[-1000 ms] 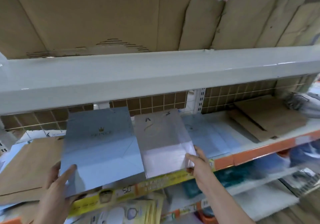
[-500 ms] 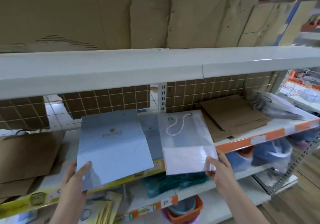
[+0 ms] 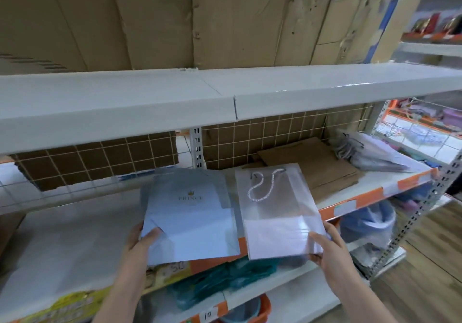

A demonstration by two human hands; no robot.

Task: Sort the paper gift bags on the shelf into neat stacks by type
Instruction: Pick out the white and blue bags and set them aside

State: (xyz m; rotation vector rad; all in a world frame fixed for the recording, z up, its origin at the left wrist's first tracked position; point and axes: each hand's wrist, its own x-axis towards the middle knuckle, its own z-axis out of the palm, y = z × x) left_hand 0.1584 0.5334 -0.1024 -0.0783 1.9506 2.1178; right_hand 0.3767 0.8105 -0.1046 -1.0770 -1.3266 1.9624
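Two bags are in your hands: left hand [image 3: 143, 239] pinches the blue bag [image 3: 190, 217], right hand [image 3: 325, 245] the white bag [image 3: 277, 210]; brown bags [image 3: 310, 165] look stacked, sorting unfinished.

This is a shop aisle, seemingly a stationery or gift-goods store. White metal gondola shelves [image 3: 325, 90] sit on slotted uprights [image 3: 196, 147] with a white wire-grid back panel [image 3: 275, 135]. Orange and yellow price-label strips [image 3: 350, 204] run along the shelf fronts, one handwritten tag [image 3: 207, 314] reading "10". Flat paper gift bags lie on display: a pale blue bag [image 3: 190, 217] printed "PRINCE", a white cord-handled bag [image 3: 277, 212], brown kraft bags [image 3: 315, 170]. Flattened brown cardboard cartons [image 3: 237, 20] stand on top, and a wood-look floor [image 3: 425, 272] runs beside.
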